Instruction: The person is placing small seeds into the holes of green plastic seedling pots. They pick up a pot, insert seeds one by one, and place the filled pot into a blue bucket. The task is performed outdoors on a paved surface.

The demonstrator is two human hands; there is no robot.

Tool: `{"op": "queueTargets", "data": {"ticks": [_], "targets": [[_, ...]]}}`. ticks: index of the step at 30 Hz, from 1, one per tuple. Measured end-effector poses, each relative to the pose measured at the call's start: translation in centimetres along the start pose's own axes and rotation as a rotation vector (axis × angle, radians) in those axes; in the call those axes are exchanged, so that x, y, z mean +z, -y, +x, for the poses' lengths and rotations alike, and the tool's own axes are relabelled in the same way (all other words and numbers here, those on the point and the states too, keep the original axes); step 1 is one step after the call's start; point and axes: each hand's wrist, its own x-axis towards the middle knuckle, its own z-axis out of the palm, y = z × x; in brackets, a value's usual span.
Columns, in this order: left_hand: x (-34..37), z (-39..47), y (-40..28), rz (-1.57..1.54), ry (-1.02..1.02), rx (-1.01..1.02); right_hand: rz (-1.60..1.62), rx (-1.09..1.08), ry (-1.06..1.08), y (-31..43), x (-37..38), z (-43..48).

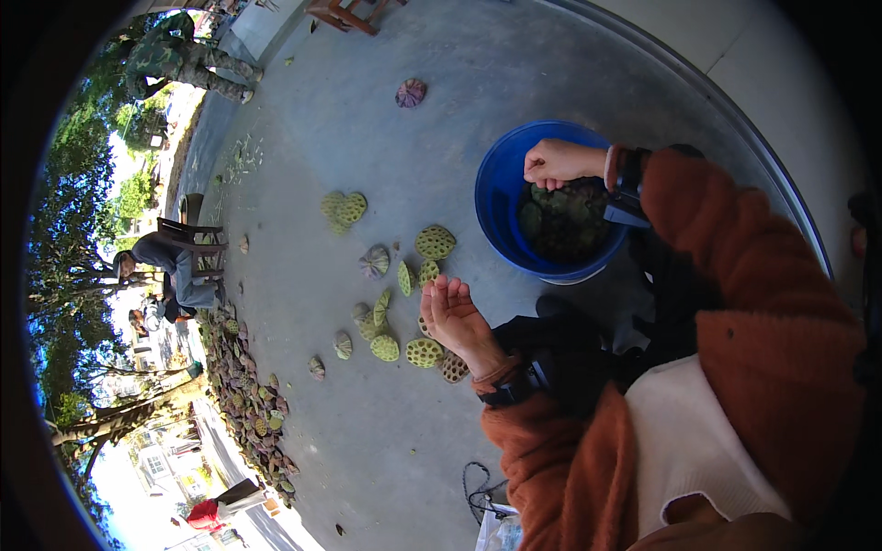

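Observation:
My right hand (561,164) is over the inside of a blue plastic bucket (499,220), its fingertips pinched together; whether anything small is between them cannot be made out. Green lotus pod pieces and small dark round things (568,220) lie in the bucket's shadowed bottom. My left hand (455,318) hovers palm up with loosely curled fingers, and no object shows in it. Right by its fingers are a green lotus seed pod (428,271) and others partly hidden behind the hand. A pitted green pod (424,352) and a browner one (453,367) lie beside my left wrist.
More lotus pods (344,209) are scattered over the grey concrete floor (372,441). A large heap of pods (248,399) lies farther off, near a seated person (176,265). Another person (186,58) bends over beyond. A wooden stool (351,14) and a white bag (497,527) are at the sides.

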Motion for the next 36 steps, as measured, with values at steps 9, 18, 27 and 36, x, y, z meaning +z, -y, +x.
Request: {"op": "queueTargets", "data": {"ticks": [9,18,27,36], "targets": [[-0.7,0.1,0.9,-0.028,-0.023,-0.080,-0.222,0.582,0.278,-6.2,7.4,7.7],[-0.5,0.4,1.6,-0.061,0.057,-0.148,-1.268,0.053,0.404,12.5,11.7,0.6],[0.0,0.1,1.9,0.004,0.020,-0.137,-1.166,-0.011,0.323,-1.8,9.9,5.8],[1.2,-0.8,2.5,0.383,0.107,-0.067,-0.216,-0.504,-0.252,2.0,2.4,-0.8]]}}
